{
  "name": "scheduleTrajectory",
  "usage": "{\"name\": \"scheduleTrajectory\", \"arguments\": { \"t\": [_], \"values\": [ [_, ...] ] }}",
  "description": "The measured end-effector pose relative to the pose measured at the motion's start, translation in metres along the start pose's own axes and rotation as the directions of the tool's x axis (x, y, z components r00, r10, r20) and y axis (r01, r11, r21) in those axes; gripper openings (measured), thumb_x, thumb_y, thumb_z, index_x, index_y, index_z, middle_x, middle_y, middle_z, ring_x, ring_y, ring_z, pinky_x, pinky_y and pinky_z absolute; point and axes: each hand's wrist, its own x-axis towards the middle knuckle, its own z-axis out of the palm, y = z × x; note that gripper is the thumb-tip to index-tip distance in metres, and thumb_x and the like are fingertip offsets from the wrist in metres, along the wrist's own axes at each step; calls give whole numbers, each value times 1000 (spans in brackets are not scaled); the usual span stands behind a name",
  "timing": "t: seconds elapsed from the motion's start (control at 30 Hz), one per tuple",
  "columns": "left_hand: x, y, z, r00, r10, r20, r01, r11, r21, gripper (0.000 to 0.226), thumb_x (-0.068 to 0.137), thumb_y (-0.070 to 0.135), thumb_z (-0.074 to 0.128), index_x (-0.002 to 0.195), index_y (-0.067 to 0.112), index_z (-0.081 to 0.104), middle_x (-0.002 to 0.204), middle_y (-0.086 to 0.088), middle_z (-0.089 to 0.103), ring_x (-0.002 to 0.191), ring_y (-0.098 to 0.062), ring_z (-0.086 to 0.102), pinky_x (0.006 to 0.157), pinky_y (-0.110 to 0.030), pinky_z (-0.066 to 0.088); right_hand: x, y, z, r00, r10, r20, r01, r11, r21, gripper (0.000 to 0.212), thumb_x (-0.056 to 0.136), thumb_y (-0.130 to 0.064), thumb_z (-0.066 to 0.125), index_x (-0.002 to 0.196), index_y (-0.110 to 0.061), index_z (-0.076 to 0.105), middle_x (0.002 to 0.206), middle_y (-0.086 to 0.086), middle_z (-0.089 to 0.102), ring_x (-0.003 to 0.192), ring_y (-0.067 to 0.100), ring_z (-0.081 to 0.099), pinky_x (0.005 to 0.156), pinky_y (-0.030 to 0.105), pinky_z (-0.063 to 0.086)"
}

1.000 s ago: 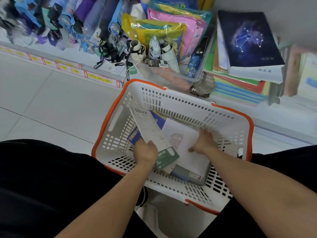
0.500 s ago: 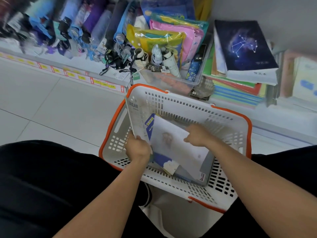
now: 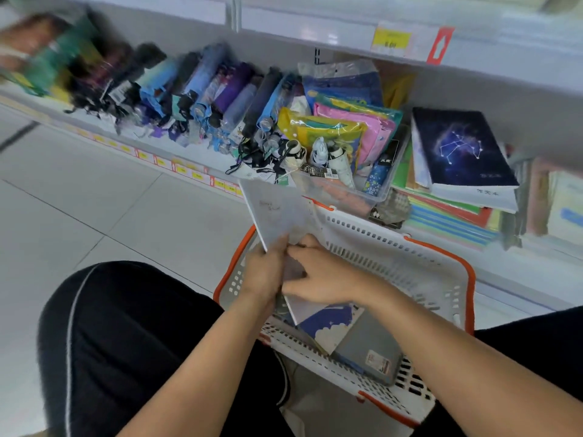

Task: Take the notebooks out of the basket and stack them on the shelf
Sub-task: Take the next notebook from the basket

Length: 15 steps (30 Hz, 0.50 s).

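Note:
A white basket with an orange rim (image 3: 441,266) stands on the floor between my knees. My left hand (image 3: 263,272) grips the lower edge of a pale grey notebook (image 3: 277,212) raised on end above the basket's left wall. My right hand (image 3: 318,275) holds a second, white notebook (image 3: 303,309) pressed against the first. A blue notebook with a cloud (image 3: 331,323) and a grey notebook (image 3: 369,348) lie in the basket. A stack of notebooks topped by a dark constellation cover (image 3: 457,152) sits on the low shelf at the right.
Folded umbrellas (image 3: 202,99) line the low shelf (image 3: 202,156) on the left. A clear bin (image 3: 353,190) of coloured pouches stands beside the notebook stack. An upper shelf edge with a yellow price tag (image 3: 391,39) overhangs. Tiled floor lies to the left.
Both hands came together and lifted the notebooks up out of the basket's left side. The camera tilted up, showing more of the shelves.

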Motion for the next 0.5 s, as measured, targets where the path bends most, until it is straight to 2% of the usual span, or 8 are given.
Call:
{"name": "scheduleTrajectory", "arguments": {
  "t": [0.07, 0.13, 0.2, 0.27, 0.33, 0.4, 0.43, 0.5],
  "values": [
    [-1, 17, -13, 1000, 18, 8, -18, 1000, -21, 23, 96, 18, 58, 112, 4, 68, 99, -11, 75, 81, -23, 73, 69, -33, 60, -4, 10, -27, 982, 10, -191, 17, 990, 141, 44, 82, -28, 72, 125, -22, 65, 120, -6, 61, 104, 4, 58, 95, 29, 46],
    [-8, 39, -28, 995, 49, 82, -46, 998, -37, 22, 96, 18, 59, 110, 4, 68, 100, -12, 75, 82, -25, 74, 71, -36, 61, -11, 25, -57, 901, 146, -408, -78, 981, 179, 59, 73, -54, 77, 124, -27, 63, 126, -12, 59, 110, 5, 56, 100, 35, 47],
    [-19, 67, -38, 977, 115, 179, -107, 993, -52, 24, 94, 21, 60, 109, 5, 69, 101, -11, 75, 85, -25, 74, 74, -37, 61, -29, 28, -77, 904, 287, -317, -152, 908, 390, 84, 63, -71, 77, 133, -32, 53, 133, -14, 58, 118, 10, 58, 102, 42, 48],
    [-31, 97, -37, 941, 205, 268, -189, 978, -84, 28, 92, 24, 60, 112, 6, 69, 103, -11, 75, 87, -25, 73, 73, -36, 61, -44, 21, -86, 953, 273, -129, -115, 722, 682, 67, 75, -59, 72, 132, -27, 57, 123, -4, 69, 109, 21, 68, 92, 46, 55],
    [-39, 128, -22, 905, 288, 312, -281, 957, -67, 27, 92, 27, 60, 111, 9, 70, 101, -9, 75, 85, -25, 74, 70, -35, 60, -55, 7, -95, 956, 178, -232, 88, 580, 810, 45, 89, -35, 61, 132, -19, 60, 120, 2, 71, 109, 25, 69, 85, 45, 58],
    [-39, 160, 4, 881, 360, 309, -357, 932, -69, 24, 93, 28, 62, 107, 11, 72, 99, -8, 76, 85, -25, 73, 71, -38, 60, -63, -7, -114, 855, 162, -492, 351, 517, 781, 35, 97, -16, 54, 131, -15, 59, 123, 4, 70, 113, 27, 66, 89, 46, 56],
    [-38, 175, 20, 871, 379, 313, -375, 924, -76, 21, 93, 28, 63, 105, 13, 72, 99, -6, 76, 85, -24, 73, 72, -38, 60, -66, -11, -126, 770, 173, -614, 454, 528, 718, 32, 98, -9, 52, 129, -14, 59, 124, 5, 69, 114, 28, 66, 94, 48, 54],
    [-38, 207, 51, 840, 383, 384, -399, 916, -40, 19, 94, 33, 61, 106, 21, 71, 102, 1, 75, 89, -20, 72, 75, -35, 60, -74, -15, -157, 617, 196, -762, 530, 612, 587, 31, 99, -3, 52, 126, -14, 60, 124, 4, 69, 116, 28, 64, 101, 52, 49]
  ]
}}
